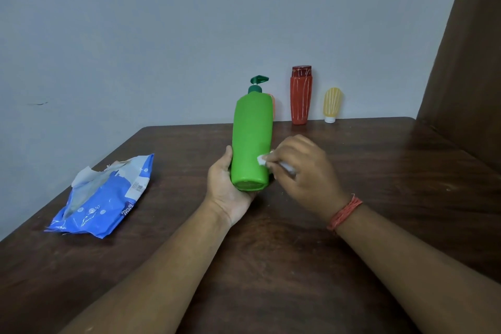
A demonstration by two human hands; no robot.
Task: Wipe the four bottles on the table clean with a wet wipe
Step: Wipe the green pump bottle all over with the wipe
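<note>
Centre frame: the left hand point(230, 192) cups the base of the tall green plastic pump bottle point(252, 141), lifted and tilted off the table, while the right hand point(301, 168) pinches a crumpled white wet wipe point(262, 159) against its lower right side.

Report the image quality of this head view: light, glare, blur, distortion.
Head view: soft, even light; faint sheen on the wooden table, no hard glare; wide-angle bending curves the table edges; the wet wipe under the right hand is slightly smeared; the green pump bottle in the left hand stays sharp.
</note>
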